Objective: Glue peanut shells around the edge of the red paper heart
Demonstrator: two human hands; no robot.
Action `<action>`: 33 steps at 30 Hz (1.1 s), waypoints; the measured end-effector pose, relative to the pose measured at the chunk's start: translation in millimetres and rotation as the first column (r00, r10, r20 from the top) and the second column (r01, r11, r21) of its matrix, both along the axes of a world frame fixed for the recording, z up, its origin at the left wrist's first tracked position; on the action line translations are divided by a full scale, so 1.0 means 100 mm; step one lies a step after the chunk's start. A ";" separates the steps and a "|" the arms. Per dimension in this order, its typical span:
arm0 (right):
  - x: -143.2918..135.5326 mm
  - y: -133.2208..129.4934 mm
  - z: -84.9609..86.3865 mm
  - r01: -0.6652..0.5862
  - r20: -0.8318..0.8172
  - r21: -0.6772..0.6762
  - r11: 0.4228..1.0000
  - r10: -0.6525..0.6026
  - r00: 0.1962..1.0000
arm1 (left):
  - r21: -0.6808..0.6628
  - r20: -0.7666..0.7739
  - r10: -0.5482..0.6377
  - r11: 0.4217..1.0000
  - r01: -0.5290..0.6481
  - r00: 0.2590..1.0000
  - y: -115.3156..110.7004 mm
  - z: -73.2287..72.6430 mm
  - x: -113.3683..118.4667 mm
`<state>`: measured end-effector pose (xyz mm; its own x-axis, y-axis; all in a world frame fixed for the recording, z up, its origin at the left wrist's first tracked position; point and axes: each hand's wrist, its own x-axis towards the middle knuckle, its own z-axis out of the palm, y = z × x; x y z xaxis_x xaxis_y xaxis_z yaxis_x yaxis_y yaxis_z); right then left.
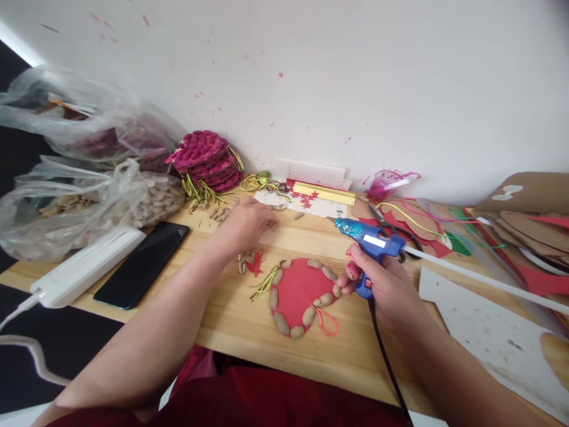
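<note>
Red heart cutout lies flat on the wooden table, directly in front of the person. Peanuts line part of its edge; the right edge is partly hidden behind the right hand. Yellow-green strings extend from the left edge, and an orange loop sits at the lower right. Fingers of the right hand grasp the blue glue gun, nozzle pointing left. A white glue stick projects from its rear. Left hand is positioned beyond the heart, near loose peanuts; its fingers are bent and blurred, and whether they grip anything cannot be determined.
</note>
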<state>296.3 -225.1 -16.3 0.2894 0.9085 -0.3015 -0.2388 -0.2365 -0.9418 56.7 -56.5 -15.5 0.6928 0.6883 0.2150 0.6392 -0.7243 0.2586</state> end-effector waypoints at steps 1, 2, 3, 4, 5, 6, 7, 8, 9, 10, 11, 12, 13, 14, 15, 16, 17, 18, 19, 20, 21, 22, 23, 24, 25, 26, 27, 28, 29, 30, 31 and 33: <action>0.00 0.00 0.00 0.000 -0.003 -0.003 1.000 0.000 1.000 | -0.015 -0.015 -0.009 1.000 0.009 1.000 -0.01 -0.02 0.02; 0.00 0.01 0.00 -0.001 -0.006 -0.004 1.000 0.001 1.000 | -0.028 -0.025 -0.002 1.000 0.001 1.000 -0.02 -0.02 0.04; 0.00 0.01 0.00 -0.002 -0.009 -0.002 1.000 0.002 1.000 | -0.036 -0.026 0.020 0.999 -0.021 0.999 -0.03 -0.03 0.06; 0.00 0.01 0.00 -0.006 -0.011 0.003 1.000 0.006 1.000 | -0.043 -0.021 0.048 0.998 -0.049 0.999 -0.05 -0.03 0.07; 0.00 0.01 0.00 -0.009 -0.012 0.012 1.000 0.009 1.000 | -0.047 -0.009 0.075 0.996 -0.075 0.997 -0.07 -0.02 0.08; 0.00 0.01 0.00 -0.012 -0.012 0.023 1.000 0.012 1.000 | -0.051 0.004 0.097 0.994 -0.097 0.995 -0.08 -0.02 0.10; 0.00 0.01 0.00 -0.013 -0.012 0.031 0.999 0.014 1.000 | -0.055 0.014 0.111 0.992 -0.110 0.994 -0.10 -0.01 0.10; 0.00 0.00 0.00 -0.016 -0.013 0.035 0.999 0.016 1.000 | -0.059 0.019 0.120 0.991 -0.118 0.993 -0.11 0.00 0.11; 0.00 0.00 0.00 -0.020 -0.015 0.037 0.999 0.020 1.000 | -0.064 0.016 0.133 0.989 -0.131 0.991 -0.11 0.02 0.11; 0.00 0.00 0.00 -0.024 -0.016 0.037 0.999 0.024 1.000 | -0.069 0.005 0.150 0.986 -0.150 0.989 -0.12 0.03 0.11; 0.00 0.00 0.00 -0.028 -0.017 0.037 0.999 0.029 0.999 | -0.071 -0.007 0.173 0.982 -0.173 0.985 -0.12 0.05 0.10; 0.00 0.00 0.00 -0.029 -0.018 0.036 0.999 0.030 0.999 | -0.074 -0.012 0.194 0.978 -0.194 0.981 -0.12 0.07 0.09; 0.00 0.00 0.01 -0.027 -0.016 0.034 0.999 0.028 0.999 | -0.077 -0.004 0.208 0.975 -0.208 0.978 -0.12 0.09 0.08; 0.00 0.00 0.01 -0.025 -0.014 0.031 0.999 0.026 1.000 | -0.077 0.015 0.214 0.974 -0.212 0.977 -0.12 0.11 0.07; 0.00 0.00 0.01 -0.023 -0.013 0.026 0.999 0.023 1.000 | -0.076 0.036 0.213 0.975 -0.210 0.976 -0.13 0.12 0.06; 0.00 0.01 0.02 -0.020 -0.014 0.021 1.000 0.020 1.000 | -0.076 0.051 0.211 0.975 -0.207 0.976 -0.15 0.13 0.06; 0.00 0.01 0.02 -0.018 -0.015 0.017 1.000 0.019 1.000 | -0.076 0.053 0.214 0.975 -0.209 0.975 -0.16 0.14 0.06; 0.00 0.01 0.02 -0.019 -0.017 0.017 1.000 0.019 1.000 | -0.075 0.037 0.221 0.973 -0.218 0.975 -0.18 0.14 0.06; 0.00 0.01 0.02 -0.021 -0.019 0.018 1.000 0.021 1.000 | -0.070 0.009 0.232 0.970 -0.231 0.973 -0.20 0.14 0.08; 0.00 0.01 0.02 -0.023 -0.020 0.020 1.000 0.023 1.000 | -0.062 -0.023 0.245 0.967 -0.246 0.969 -0.21 0.13 0.09; 0.00 0.01 0.02 -0.027 -0.020 0.021 0.999 0.027 0.999 | -0.055 -0.051 0.257 0.964 -0.260 0.965 -0.23 0.13 0.11; -0.01 0.00 0.02 -0.033 -0.020 0.020 0.999 0.034 0.999 | -0.048 -0.073 0.268 0.961 -0.272 0.961 -0.24 0.12 0.12; -0.01 0.00 0.03 -0.037 -0.019 0.018 0.999 0.038 0.999 | -0.043 -0.092 0.276 0.959 -0.281 0.957 -0.24 0.11 0.14; -0.01 0.00 0.03 -0.040 -0.017 0.015 0.999 0.040 0.999 | -0.043 -0.108 0.279 0.958 -0.285 0.954 -0.24 0.10 0.16; -0.01 -0.01 0.04 -0.042 -0.015 0.011 0.999 0.042 0.999 | -0.046 -0.121 0.278 0.957 -0.285 0.953 -0.24 0.10 0.17; -0.02 -0.01 0.05 -0.044 -0.014 0.006 0.999 0.044 0.999 | -0.049 -0.129 0.277 0.957 -0.285 0.952 -0.25 0.09 0.18; -0.02 -0.01 0.05 -0.044 -0.012 0.002 0.999 0.044 0.999 | -0.053 -0.131 0.276 0.957 -0.285 0.952 -0.25 0.10 0.19; -0.02 -0.01 0.06 -0.045 -0.011 -0.002 0.999 0.045 0.999 | -0.063 -0.123 0.273 0.957 -0.282 0.954 -0.26 0.10 0.20; -0.03 -0.01 0.07 -0.045 -0.011 -0.005 0.999 0.045 0.999 | -0.089 -0.104 0.263 0.958 -0.272 0.959 -0.28 0.10 0.21; -0.03 -0.01 0.07 -0.044 -0.012 -0.006 0.999 0.044 0.999 | -0.124 -0.078 0.242 0.960 -0.251 0.967 -0.31 0.11 0.22; -0.03 -0.01 0.07 -0.042 -0.011 -0.005 0.999 0.042 0.999 | -0.163 -0.049 0.215 0.962 -0.220 0.975 -0.35 0.12 0.23; -0.03 -0.01 0.07 -0.035 -0.010 -0.002 0.999 0.035 0.999 | -0.229 -0.002 0.138 0.964 -0.135 0.990 -0.43 0.13 0.26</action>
<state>293.0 -225.8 -8.9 0.2545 0.9174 -0.3060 -0.2397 -0.2467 -0.9390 82.3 -99.1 -2.8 0.5871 0.8079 0.0504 0.7228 -0.5512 0.4169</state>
